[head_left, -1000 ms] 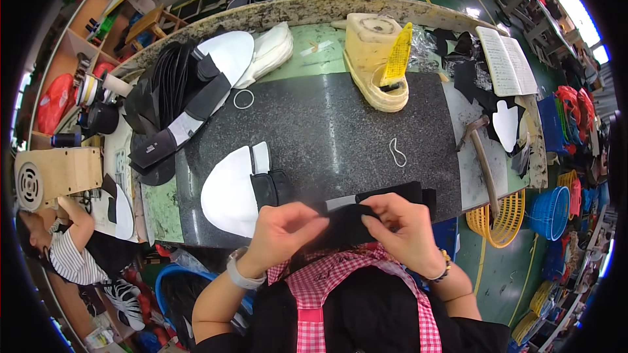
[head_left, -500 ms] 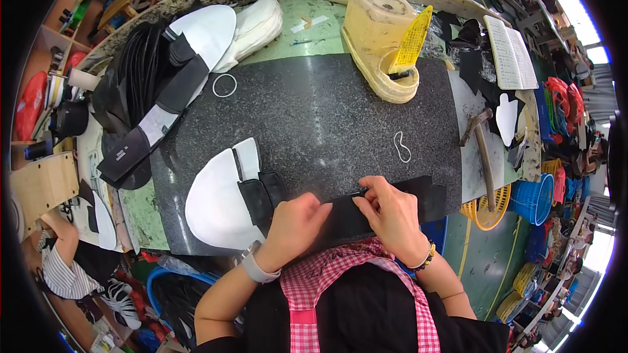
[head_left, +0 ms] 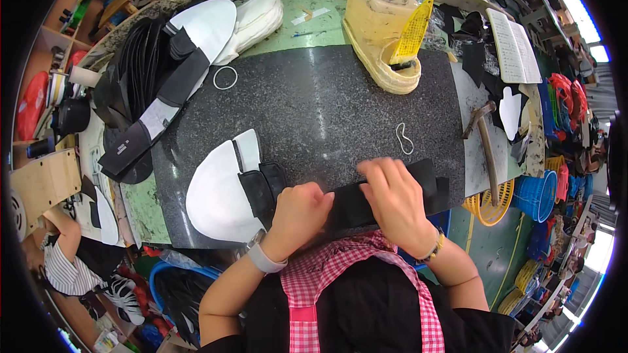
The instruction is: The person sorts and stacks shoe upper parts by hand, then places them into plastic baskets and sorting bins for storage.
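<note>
A flat black strip of material (head_left: pixel 420 178) lies along the near edge of the dark speckled board. My left hand (head_left: pixel 299 212) is closed over its left end, thumb toward the middle. Across the strip's right part rests my right hand (head_left: pixel 396 204), fingers stretched out and slightly blurred at the tips. Left of my left hand lie white rounded shoe-upper pieces (head_left: pixel 219 193) with black folded parts (head_left: pixel 263 189) joined to them. A white elastic loop (head_left: pixel 404 138) sits on the board beyond my right hand.
A yellowed glue container (head_left: pixel 379 19) with a yellow perforated spreader (head_left: pixel 413 31) stands at the back. The hammer (head_left: pixel 485 153) and open notebook (head_left: pixel 513 49) are at the right. Stacked black pieces (head_left: pixel 140 68) fill the back left, near a second white loop (head_left: pixel 225 78). A yellow basket (head_left: pixel 490 206) stands below.
My right hand has gone from a pinch at the strip's far edge to stretched fingers over it. The strip's right end has turned slightly away from me. My left hand keeps its place.
</note>
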